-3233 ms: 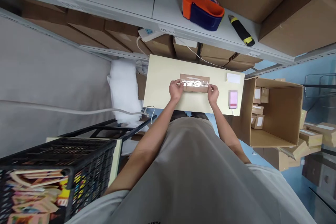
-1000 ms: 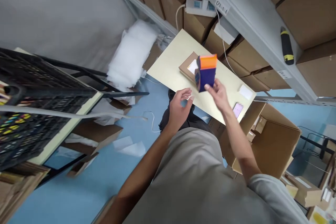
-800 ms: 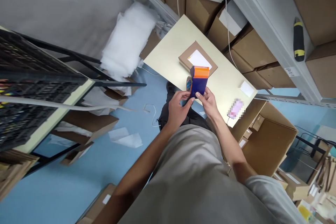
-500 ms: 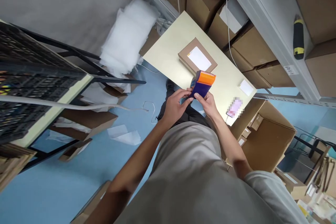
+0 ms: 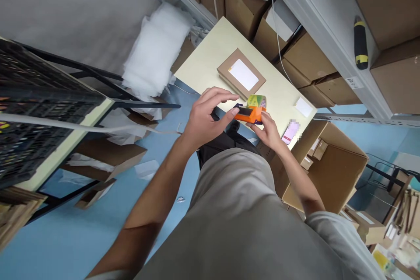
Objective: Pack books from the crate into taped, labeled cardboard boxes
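Note:
An orange and dark purple tape dispenser (image 5: 252,115) with a black part and a green-and-yellow printed tape roll (image 5: 257,101) is held in front of my waist. My right hand (image 5: 268,131) is closed on its right end. My left hand (image 5: 208,116) is at its left end with fingers stretched out and apart; the thumb tip touches or nearly touches the dispenser. A closed cardboard box (image 5: 226,70) with a white label lies on the pale table (image 5: 203,59) just beyond my hands.
A phone (image 5: 290,132) and a white card (image 5: 304,107) lie on the table. A big open carton (image 5: 348,162) stands to the right. Shelving with boxes and a black-yellow cutter (image 5: 361,46) runs along the back. White packing sheets (image 5: 159,48) and a black crate (image 5: 49,127) are at left.
The tape dispenser has been turned, so its tape roll and black part now show. My left hand has loosened from it, and its fingers have spread. My right hand has shifted slightly right.

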A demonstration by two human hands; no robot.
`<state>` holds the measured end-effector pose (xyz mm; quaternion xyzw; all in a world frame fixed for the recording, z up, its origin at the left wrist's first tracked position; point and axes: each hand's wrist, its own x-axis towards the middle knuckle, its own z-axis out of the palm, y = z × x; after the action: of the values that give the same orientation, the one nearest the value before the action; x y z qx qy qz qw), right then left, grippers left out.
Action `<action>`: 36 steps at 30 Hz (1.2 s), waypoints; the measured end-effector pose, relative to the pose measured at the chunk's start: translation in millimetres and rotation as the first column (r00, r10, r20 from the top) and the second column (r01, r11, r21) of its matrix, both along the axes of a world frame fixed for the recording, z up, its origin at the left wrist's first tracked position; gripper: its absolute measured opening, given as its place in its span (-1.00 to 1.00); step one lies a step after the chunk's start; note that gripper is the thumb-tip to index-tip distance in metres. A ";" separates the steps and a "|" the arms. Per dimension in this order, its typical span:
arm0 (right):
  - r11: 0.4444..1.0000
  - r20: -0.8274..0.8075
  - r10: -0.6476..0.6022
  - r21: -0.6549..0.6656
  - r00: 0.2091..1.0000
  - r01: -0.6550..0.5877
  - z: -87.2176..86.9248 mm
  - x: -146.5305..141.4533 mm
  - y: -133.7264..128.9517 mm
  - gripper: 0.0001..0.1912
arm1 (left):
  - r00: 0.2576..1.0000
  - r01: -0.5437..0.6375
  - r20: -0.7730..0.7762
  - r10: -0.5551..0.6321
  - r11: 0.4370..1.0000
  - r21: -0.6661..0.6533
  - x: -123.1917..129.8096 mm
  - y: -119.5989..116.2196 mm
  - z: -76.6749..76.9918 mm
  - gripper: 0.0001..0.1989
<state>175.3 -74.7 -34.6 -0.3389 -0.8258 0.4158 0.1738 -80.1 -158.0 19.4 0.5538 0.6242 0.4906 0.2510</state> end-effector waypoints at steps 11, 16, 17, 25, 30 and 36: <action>0.971 0.091 0.114 0.202 0.989 -0.131 12.3 21.6 10.3 -0.68 | 0.984 0.158 -0.091 -0.156 0.987 0.020 -5.3 10.8 2.4 -0.71; 0.959 0.103 0.134 0.237 0.986 -0.155 12.2 21.9 11.0 -0.69 | 0.988 0.154 -0.039 -0.152 0.986 0.063 -3.0 12.6 -3.0 -0.70; 0.958 0.116 0.135 0.239 0.984 -0.159 11.7 21.8 10.9 -0.69 | 0.988 0.153 -0.033 -0.151 0.986 0.066 -2.7 12.4 -4.8 -0.69; 0.945 0.175 0.150 0.263 0.973 -0.193 9.4 21.2 10.0 -0.71 | 0.993 0.112 -0.029 -0.111 0.993 0.027 0.6 0.5 -21.5 -0.66; 0.933 0.206 0.164 0.286 0.965 -0.219 21.3 19.5 7.4 -0.71 | 0.982 0.103 -0.166 -0.088 0.991 0.083 3.3 -21.0 -25.9 -0.71; 0.894 0.212 0.184 0.370 0.960 -0.253 39.7 14.5 5.0 -0.74 | 0.976 0.033 -0.218 0.025 0.965 0.259 8.4 -44.7 -29.2 -0.82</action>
<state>189.8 -69.6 5.0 -0.2363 -0.9371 0.2276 0.1188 -71.7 -202.8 -9.9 0.6339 0.5769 0.5039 0.1064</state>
